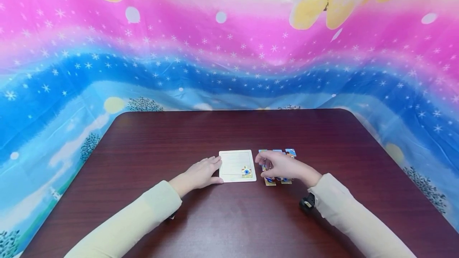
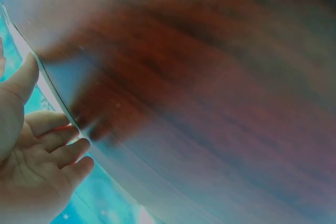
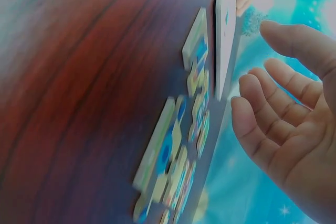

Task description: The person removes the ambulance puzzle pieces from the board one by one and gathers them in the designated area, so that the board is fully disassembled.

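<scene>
A white square puzzle tray [image 1: 230,162] lies flat on the table, with one colourful jigsaw piece [image 1: 246,172] in its near right corner. My left hand [image 1: 202,173] rests at the tray's left edge, thumb and fingers extended against the frame. Just right of the tray, my right hand [image 1: 283,165] hovers over several loose jigsaw pieces [image 1: 291,152], hiding some of them. In the right wrist view its fingers [image 3: 281,106] are loosely bent, apart from the thumb, with nothing between them. Wooden pieces [image 3: 167,148] lie below that hand, beside the tray.
The dark red-brown table [image 1: 172,134] has rounded far corners. Behind it and along its sides hangs a pink and blue cloth [image 1: 215,63] with snowflakes. A black wrist device [image 1: 307,202] sits below the right cuff.
</scene>
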`<state>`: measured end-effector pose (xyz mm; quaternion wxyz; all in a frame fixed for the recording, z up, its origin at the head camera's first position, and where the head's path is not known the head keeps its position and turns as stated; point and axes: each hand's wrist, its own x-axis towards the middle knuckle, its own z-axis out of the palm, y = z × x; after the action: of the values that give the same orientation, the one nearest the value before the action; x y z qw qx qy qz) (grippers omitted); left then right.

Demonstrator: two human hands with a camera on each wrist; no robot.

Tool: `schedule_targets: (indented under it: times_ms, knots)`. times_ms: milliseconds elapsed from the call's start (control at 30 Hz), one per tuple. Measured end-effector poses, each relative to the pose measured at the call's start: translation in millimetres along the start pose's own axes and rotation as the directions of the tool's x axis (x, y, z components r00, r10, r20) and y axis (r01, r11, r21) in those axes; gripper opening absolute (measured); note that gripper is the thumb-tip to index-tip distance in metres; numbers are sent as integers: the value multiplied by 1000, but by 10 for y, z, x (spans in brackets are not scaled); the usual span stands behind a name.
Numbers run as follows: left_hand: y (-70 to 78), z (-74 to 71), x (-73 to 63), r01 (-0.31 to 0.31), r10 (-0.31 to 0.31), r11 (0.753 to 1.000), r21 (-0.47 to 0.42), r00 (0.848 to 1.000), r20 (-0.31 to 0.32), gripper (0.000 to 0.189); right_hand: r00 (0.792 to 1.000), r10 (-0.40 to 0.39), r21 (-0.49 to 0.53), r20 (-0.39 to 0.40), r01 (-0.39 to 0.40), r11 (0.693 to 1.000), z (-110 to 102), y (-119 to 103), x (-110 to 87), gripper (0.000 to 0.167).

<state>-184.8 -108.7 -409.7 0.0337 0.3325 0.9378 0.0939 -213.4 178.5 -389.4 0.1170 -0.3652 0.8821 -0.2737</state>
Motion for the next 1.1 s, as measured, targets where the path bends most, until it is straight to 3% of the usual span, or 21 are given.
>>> schedule_targets:
  times_ms: [433, 867, 1100]
  knots:
    - [9, -17, -2, 5, -5, 1000, -15, 1000, 4, 61, 997, -28, 19, 77, 26, 999, 174, -123, 246, 30]
    - [5, -19, -4, 4, -4, 1000, -3, 1000, 1, 63, 996, 18, -65, 84, -13, 998, 212, -198, 291, 29]
    - [7, -21, -4, 10, -10, 1000, -1, 1000, 9, 63, 995, 72, -80, 63, -67, 995, 244, -204, 301, 38]
